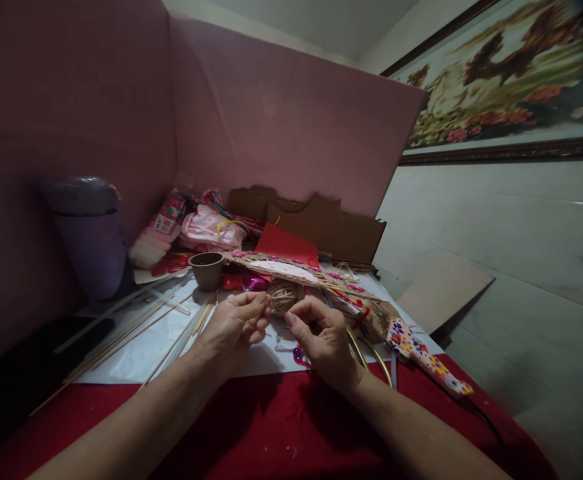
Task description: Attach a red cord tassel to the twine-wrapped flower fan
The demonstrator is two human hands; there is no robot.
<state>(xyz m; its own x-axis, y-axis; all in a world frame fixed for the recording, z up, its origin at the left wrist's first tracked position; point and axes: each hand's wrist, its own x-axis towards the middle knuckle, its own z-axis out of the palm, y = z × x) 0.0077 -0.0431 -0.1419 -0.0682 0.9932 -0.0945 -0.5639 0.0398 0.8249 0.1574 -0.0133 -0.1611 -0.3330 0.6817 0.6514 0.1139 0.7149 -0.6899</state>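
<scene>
My left hand is closed in a pinch, thumb and forefinger pressed together, over the white sheet. Facing it across a small gap, my right hand pinches too. Whatever lies between the fingertips is too thin and dim to name. Just behind the fingers rests a ball of brown twine, partly hidden by them. A purple bead-like piece lies beside my right hand. Gold-coloured rings show past its wrist.
A brown cup and thin wooden sticks are at left, near a purple bin. A long decorated cardboard strip lies behind the twine. A flower-patterned glue gun lies at right on the red cloth.
</scene>
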